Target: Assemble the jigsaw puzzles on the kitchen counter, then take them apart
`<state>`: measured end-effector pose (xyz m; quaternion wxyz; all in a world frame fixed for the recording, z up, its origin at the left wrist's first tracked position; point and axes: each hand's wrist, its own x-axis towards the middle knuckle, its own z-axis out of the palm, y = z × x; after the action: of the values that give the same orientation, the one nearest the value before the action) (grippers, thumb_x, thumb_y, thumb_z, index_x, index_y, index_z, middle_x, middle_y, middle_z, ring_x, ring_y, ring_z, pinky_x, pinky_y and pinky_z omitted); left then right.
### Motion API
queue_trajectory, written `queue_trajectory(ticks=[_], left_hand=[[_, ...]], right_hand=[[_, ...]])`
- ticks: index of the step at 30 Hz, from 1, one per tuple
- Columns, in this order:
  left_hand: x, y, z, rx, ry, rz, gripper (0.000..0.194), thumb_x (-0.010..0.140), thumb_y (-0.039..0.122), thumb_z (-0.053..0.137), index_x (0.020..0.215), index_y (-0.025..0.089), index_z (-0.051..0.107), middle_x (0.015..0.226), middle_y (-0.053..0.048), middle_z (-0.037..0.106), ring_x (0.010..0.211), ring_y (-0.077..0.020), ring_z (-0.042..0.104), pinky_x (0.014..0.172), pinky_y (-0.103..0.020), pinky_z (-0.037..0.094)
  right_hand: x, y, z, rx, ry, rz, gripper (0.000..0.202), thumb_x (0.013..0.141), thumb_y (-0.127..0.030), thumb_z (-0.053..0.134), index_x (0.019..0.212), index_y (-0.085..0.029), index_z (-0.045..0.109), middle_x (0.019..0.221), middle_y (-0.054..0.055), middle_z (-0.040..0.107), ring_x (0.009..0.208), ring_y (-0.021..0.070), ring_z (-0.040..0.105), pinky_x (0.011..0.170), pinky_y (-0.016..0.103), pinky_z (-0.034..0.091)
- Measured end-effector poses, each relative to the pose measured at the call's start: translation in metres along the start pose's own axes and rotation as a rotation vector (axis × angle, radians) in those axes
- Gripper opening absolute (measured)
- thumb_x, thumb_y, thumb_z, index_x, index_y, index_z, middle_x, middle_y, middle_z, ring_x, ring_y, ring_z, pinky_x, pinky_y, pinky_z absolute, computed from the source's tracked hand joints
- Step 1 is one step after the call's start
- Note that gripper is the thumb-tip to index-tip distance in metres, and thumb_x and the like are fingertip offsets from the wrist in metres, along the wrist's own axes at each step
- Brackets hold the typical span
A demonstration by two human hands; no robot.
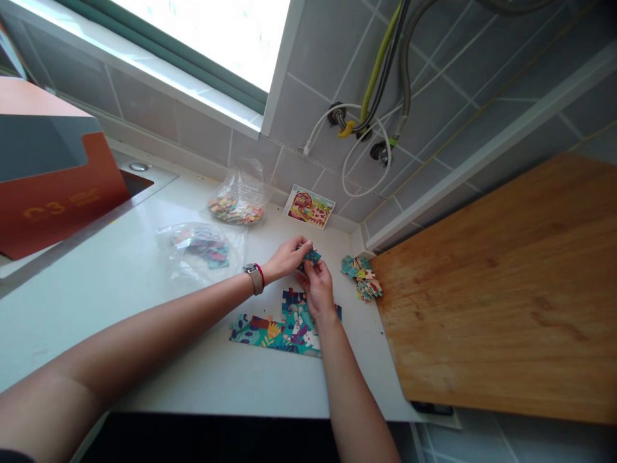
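Observation:
Both my hands meet above a partly joined jigsaw puzzle (270,334) on the white countertop. My left hand (289,256), with a watch on its wrist, is closed on dark teal jigsaw pieces (312,256). From the near side my right hand (319,288) pinches the same pieces, its fingers partly hidden. My right hand and forearm cover part of the joined puzzle, which shows white rabbits and yellow and purple plants. To the right lies a loose pile of jigsaw pieces (364,278).
Two clear bags of pieces, one farther back (238,202) and one nearer (202,251), lie to the left. A picture card (309,207) leans at the wall. A wooden board (506,289) stands right, an orange box (58,186) far left. Hoses (380,77) hang above.

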<state>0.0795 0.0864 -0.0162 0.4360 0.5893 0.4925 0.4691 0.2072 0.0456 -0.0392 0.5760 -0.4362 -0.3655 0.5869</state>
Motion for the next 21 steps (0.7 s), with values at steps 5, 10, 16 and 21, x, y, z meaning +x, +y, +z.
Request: queue_trajectory(ticks=[5,10,16,21], left_hand=[[0.0,0.001,0.002,-0.064,0.084,-0.021,0.047,0.099,0.062,0.041,0.081,0.021,0.056,0.081,-0.004,0.069,0.082,-0.0197,0.067,0.074,-0.028,0.052],[-0.004,0.007,0.002,-0.099,0.134,-0.04,0.048,0.101,0.058,0.036,0.076,0.021,0.055,0.083,-0.006,0.068,0.084,-0.0213,0.068,0.079,-0.031,0.054],[-0.015,0.031,-0.005,0.236,0.201,0.211,0.035,0.107,0.036,0.034,0.092,0.021,0.061,0.113,-0.01,0.066,0.117,-0.0228,0.061,0.11,-0.034,0.046],[-0.016,0.038,-0.006,0.336,0.078,0.15,0.036,0.111,0.032,0.027,0.126,0.018,0.055,0.121,-0.013,0.068,0.115,-0.023,0.065,0.104,-0.036,0.051]], right_hand=[[0.001,0.004,0.001,-0.029,0.027,-0.113,0.058,0.067,-0.03,0.094,0.113,-0.026,0.058,0.094,-0.002,0.077,0.084,0.0137,0.071,0.077,0.024,0.056],[-0.004,-0.002,0.005,-0.08,-0.107,-0.084,0.043,0.071,-0.032,0.091,0.106,-0.021,0.069,0.106,0.003,0.078,0.092,0.0167,0.071,0.084,0.027,0.058],[-0.005,-0.004,0.006,-0.039,-0.094,-0.095,0.038,0.074,-0.036,0.087,0.104,-0.02,0.071,0.104,0.003,0.078,0.092,0.0172,0.07,0.082,0.027,0.058],[0.006,-0.013,-0.006,-0.026,0.164,-0.179,0.037,0.073,-0.04,0.082,0.101,-0.022,0.065,0.094,0.0,0.077,0.084,0.0156,0.07,0.076,0.027,0.057]])
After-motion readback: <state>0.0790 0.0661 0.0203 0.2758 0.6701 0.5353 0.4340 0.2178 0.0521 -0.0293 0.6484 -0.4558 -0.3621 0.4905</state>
